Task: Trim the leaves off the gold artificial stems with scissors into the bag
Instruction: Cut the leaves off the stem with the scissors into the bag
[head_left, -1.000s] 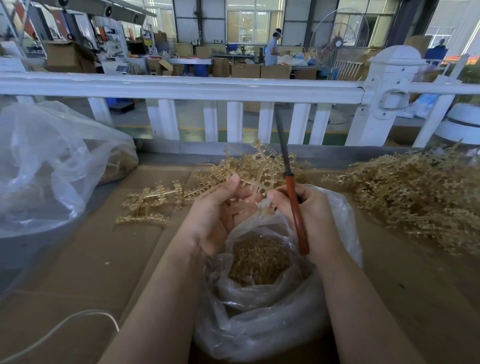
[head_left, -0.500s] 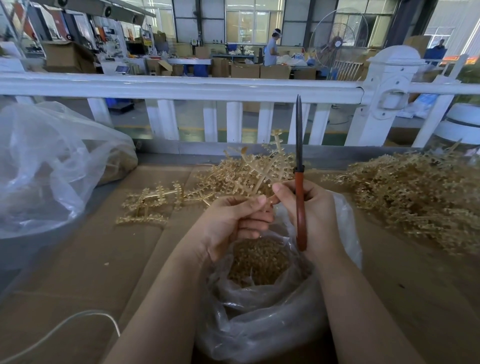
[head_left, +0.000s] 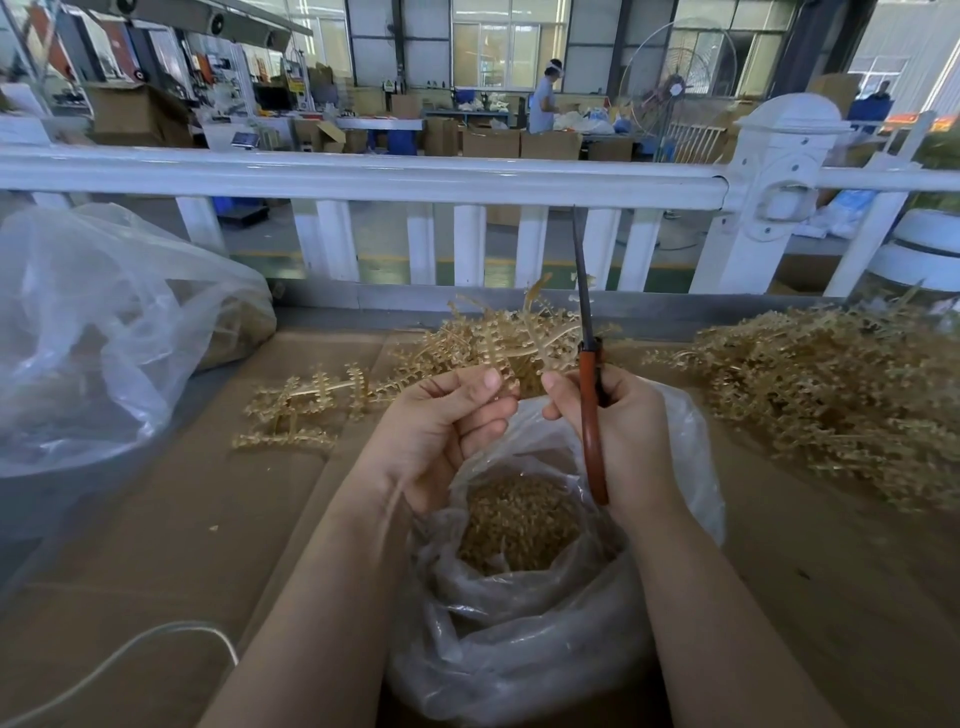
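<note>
My left hand (head_left: 441, 431) pinches a gold artificial stem (head_left: 511, 348) by its near end, above the mouth of a clear plastic bag (head_left: 519, 639). The bag holds a heap of gold leaf trimmings (head_left: 519, 519). My right hand (head_left: 618, 431) grips scissors (head_left: 589, 384) with orange-red handles, their blades closed and pointing up and away. Its thumb lies next to the stem. The stem's branches fan out behind both hands.
A big pile of gold stems (head_left: 831, 395) lies at the right. A few flat stems (head_left: 301, 410) lie to the left of my hands on the cardboard surface (head_left: 182, 519). A large clear bag (head_left: 104, 332) fills the left. A white railing (head_left: 363, 176) runs behind.
My left hand has turned palm-down and now pinches the stem, which has risen a little. The scissors swung from leaning left to nearly upright.
</note>
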